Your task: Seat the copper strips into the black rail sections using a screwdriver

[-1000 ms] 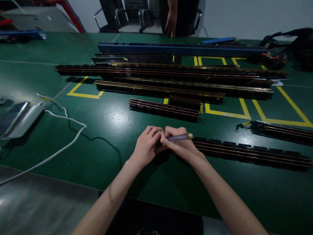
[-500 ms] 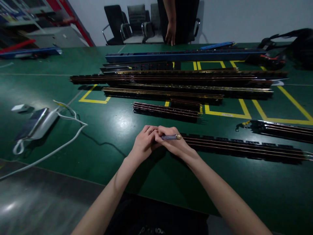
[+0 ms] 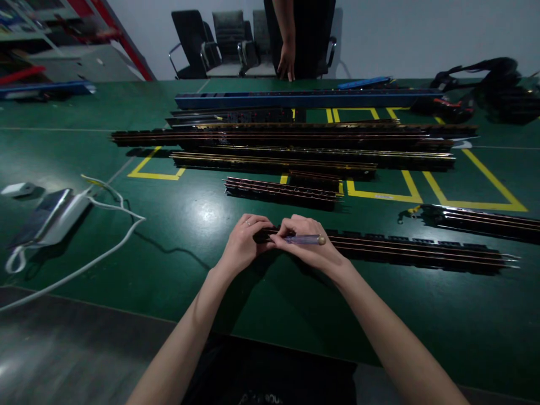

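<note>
Pinching a slim, translucent purple, pen-shaped tool (image 3: 307,239) with a brassy cap in the right hand (image 3: 320,254). Clasping closely in the left hand (image 3: 243,242), just beside, the left end of a long black strip (image 3: 415,252) lined with coppery rods, stretched rightward along a glossy dark green tabletop (image 3: 164,292). Facing a shorter, similarly rodded black strip (image 3: 280,192) beyond.

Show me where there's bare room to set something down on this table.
Bare green tabletop shows between the white cable and the left hand, and also right of the right forearm, nearer than the near rail. It's crowded toward the far middle, where dark rails lie side by side before the blue rail.
</note>
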Demonstrator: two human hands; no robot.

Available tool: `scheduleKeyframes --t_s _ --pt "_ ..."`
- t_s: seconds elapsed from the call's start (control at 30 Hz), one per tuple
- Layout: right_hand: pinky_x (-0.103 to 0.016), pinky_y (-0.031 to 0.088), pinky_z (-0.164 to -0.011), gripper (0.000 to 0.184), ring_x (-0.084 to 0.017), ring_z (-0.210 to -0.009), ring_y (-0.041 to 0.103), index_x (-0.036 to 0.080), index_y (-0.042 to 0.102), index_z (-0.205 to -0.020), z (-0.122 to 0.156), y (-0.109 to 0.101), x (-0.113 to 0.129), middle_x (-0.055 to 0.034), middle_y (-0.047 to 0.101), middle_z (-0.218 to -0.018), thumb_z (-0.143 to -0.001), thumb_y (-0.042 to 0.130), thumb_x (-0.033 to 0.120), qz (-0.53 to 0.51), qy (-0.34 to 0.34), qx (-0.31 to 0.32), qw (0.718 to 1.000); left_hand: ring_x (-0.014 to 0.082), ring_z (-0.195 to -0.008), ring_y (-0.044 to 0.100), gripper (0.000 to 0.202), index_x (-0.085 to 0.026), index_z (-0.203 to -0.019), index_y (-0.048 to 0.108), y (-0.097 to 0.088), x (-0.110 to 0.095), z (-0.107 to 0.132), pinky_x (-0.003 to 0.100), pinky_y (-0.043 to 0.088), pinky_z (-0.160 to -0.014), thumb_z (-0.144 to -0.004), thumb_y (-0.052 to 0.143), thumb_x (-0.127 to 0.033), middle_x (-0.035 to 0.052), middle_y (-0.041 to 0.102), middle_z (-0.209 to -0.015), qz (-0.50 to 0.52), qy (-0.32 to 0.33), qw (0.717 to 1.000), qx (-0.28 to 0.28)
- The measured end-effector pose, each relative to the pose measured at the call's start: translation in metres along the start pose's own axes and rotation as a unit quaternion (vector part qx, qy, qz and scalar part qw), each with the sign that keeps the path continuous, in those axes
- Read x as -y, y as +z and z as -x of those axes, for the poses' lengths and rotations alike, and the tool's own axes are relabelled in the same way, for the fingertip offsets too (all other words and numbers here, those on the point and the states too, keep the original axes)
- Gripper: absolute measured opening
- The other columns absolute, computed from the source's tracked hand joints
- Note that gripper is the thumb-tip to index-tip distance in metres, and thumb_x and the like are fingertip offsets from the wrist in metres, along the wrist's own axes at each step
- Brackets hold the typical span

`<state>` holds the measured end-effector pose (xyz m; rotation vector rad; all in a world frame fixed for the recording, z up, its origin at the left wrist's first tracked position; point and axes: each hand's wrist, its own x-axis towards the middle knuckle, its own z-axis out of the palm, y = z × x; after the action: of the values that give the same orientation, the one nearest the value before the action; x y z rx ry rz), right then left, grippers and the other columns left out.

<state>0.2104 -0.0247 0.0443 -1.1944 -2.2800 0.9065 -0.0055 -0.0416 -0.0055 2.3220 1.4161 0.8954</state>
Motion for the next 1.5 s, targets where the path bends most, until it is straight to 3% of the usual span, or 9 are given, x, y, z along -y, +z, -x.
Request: scheduleKeyframes --t_s 0.4,0.53,0.63,0.77,0.9,1.03,1.17,1.33,1.5 --pt "-0.028 0.038 -0.079 0.023 -0.012 -0.081 0.055 0.019 0.071 -0.089 0.035 -0.024 -0.030 -0.0022 0.067 -0.087 -0.093 0.061 0.039 -0.032 -0.059 -0.014 0.998 0.0215 -0.113 0.055 0.044 -0.022 -0.119 0.063 -0.008 -0.006 0.002 0.043 0.051 -0.097 -0.081 0.075 -0.040 0.0070 0.065 -0.118 0.003 -0.025 1.000 0.009" --pt "-0.029 0.036 -0.079 0.018 -0.012 -0.079 0.054 0.019 0.071 -0.091 0.043 -0.023 -0.037 -0.0020 0.068 -0.085 -0.093 0.063 0.035 0.002 -0.086 -0.056 0.995 0.0300 -0.121 0.052 0.062 -0.019 -0.130 0.055 -0.006 -0.036 0.001 0.053 0.045 -0.105 -0.079 0.074 -0.050 0.0116 0.060 -0.130 -0.135 -0.019 0.990 0.025" --pt "-0.030 0.037 -0.079 0.018 -0.013 -0.079 0.054 0.019 0.071 -0.092 0.044 -0.021 -0.038 -0.0026 0.068 -0.084 -0.092 0.063 0.035 0.007 -0.095 -0.066 0.993 0.0311 -0.131 0.046 0.056 -0.018 -0.137 0.048 0.012 -0.066 0.001 0.052 0.041 -0.111 -0.085 0.065 -0.029 0.0123 0.053 -0.141 -0.172 -0.018 0.985 0.016" --pt "-0.030 0.041 -0.080 0.016 -0.014 -0.083 0.054 0.018 0.068 -0.090 0.045 -0.027 -0.036 -0.0040 0.067 -0.086 -0.092 0.062 0.033 0.007 -0.093 -0.055 0.994 0.0284 -0.138 0.042 0.069 -0.012 -0.147 0.033 0.042 -0.090 -0.003 0.051 0.033 -0.120 -0.081 0.054 -0.013 0.0135 0.047 -0.147 -0.108 0.025 0.991 0.081" --pt "-0.029 0.044 -0.081 0.015 -0.014 -0.083 0.055 0.018 0.065 -0.086 0.050 -0.038 -0.037 -0.0041 0.064 -0.085 -0.092 0.061 0.030 -0.002 -0.077 -0.044 0.996 0.0243 -0.139 0.042 0.058 -0.015 -0.146 0.034 0.052 -0.089 -0.005 0.049 0.028 -0.124 -0.089 0.045 -0.013 0.0100 0.049 -0.146 -0.097 0.008 0.991 0.087" --pt "-0.028 0.044 -0.077 0.015 -0.013 -0.080 0.055 0.018 0.063 -0.082 0.055 -0.048 -0.042 -0.0033 0.062 -0.081 -0.091 0.061 0.029 0.015 -0.062 -0.047 0.997 0.0243 -0.136 0.045 0.055 -0.017 -0.144 0.037 0.047 -0.082 -0.003 0.048 0.028 -0.125 -0.096 0.051 -0.041 0.0084 0.051 -0.143 -0.111 0.006 0.991 0.077" --pt "-0.027 0.042 -0.072 0.017 -0.012 -0.075 0.053 0.017 0.058 -0.076 0.057 -0.052 -0.047 -0.0023 0.059 -0.076 -0.090 0.060 0.027 0.041 -0.049 -0.074 0.995 0.0244 -0.135 0.046 0.058 -0.018 -0.143 0.039 0.039 -0.080 -0.001 0.049 0.029 -0.124 -0.094 0.054 -0.046 0.0085 0.053 -0.141 -0.121 -0.004 0.990 0.073" --pt "-0.027 0.040 -0.068 0.024 -0.012 -0.070 0.051 0.017 0.055 -0.073 0.056 -0.044 -0.045 -0.0025 0.057 -0.073 -0.094 0.056 0.029 0.044 -0.057 -0.082 0.994 0.0264 -0.134 0.047 0.052 -0.014 -0.139 0.043 0.042 -0.090 -0.008 0.050 0.027 -0.123 -0.096 0.051 -0.041 0.0097 0.055 -0.139 -0.124 -0.014 0.990 0.066" --pt "-0.025 0.041 -0.068 0.022 -0.011 -0.070 0.052 0.017 0.059 -0.073 0.055 -0.041 -0.047 -0.0017 0.057 -0.072 -0.093 0.059 0.027 0.043 -0.068 -0.095 0.992 0.0203 -0.131 0.048 0.046 -0.020 -0.139 0.046 0.045 -0.086 -0.015 0.042 0.036 -0.116 -0.093 0.044 -0.011 0.0025 0.056 -0.141 -0.096 0.020 0.992 0.084"
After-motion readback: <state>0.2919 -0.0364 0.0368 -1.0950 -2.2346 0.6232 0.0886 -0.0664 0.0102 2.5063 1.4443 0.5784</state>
